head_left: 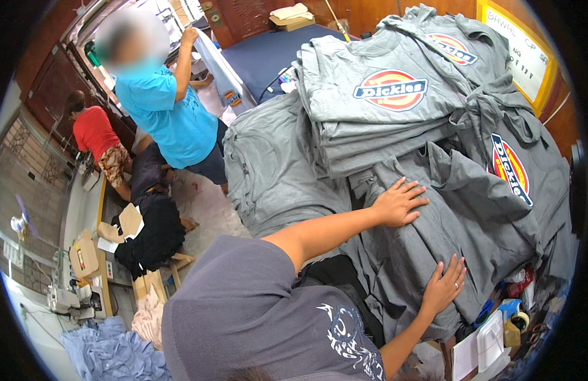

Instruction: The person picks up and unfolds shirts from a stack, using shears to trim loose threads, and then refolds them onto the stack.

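My left hand (400, 202) lies flat on a grey T-shirt (411, 244), its fingers spread. Lower and to the right, my right hand (444, 284) rests palm down on the same grey cloth, fingers stretched out, a ring on one of them. Neither hand grips anything. The cloth under them is rumpled and hangs over the near side. Just beyond my hands stands a stack of folded grey T-shirts (332, 95) with a round red, yellow and blue print on the top one. Another printed grey T-shirt (541, 159) drapes at the right.
More folded grey shirts (284, 159) lie at the left of the stack. Tape rolls and a white container (491, 340) sit at the lower right. A person in a blue shirt (170, 114) holds up a light garment; another in red (98, 133) bends over a bench. Blue cloth (116, 349) lies lower left.
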{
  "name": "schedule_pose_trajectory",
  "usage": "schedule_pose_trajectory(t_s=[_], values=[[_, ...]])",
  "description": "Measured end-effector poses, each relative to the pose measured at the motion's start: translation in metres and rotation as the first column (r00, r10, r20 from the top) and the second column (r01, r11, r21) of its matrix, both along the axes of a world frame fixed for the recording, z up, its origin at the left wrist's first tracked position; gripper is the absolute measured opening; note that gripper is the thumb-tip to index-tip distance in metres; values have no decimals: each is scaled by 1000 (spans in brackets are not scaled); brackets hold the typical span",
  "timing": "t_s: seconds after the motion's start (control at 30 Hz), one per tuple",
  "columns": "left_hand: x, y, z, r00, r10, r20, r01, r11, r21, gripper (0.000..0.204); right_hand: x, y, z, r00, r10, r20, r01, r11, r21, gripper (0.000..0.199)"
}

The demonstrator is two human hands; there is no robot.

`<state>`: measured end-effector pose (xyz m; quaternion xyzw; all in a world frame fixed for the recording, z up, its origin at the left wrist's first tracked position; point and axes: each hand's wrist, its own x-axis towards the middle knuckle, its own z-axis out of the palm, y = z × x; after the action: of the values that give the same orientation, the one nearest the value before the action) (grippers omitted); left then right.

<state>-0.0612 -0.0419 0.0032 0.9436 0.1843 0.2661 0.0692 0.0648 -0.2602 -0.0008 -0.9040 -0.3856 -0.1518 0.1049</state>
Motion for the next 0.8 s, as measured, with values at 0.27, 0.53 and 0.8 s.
schedule_pose_trajectory(t_s=[0.27,0.53,0.8], values=[[0,1,0,1000,1,-4,-1,1000,5,42,3,0,0,999,34,8,-34,999,6,42],[3,0,3,1000,-1,-13,2,1000,32,44,31,38,32,980,75,-183,-63,996,67,34],[1,4,-4,1000,6,7,-7,999,51,44,26,48,2,986,107,130,-129,976,177,33]])
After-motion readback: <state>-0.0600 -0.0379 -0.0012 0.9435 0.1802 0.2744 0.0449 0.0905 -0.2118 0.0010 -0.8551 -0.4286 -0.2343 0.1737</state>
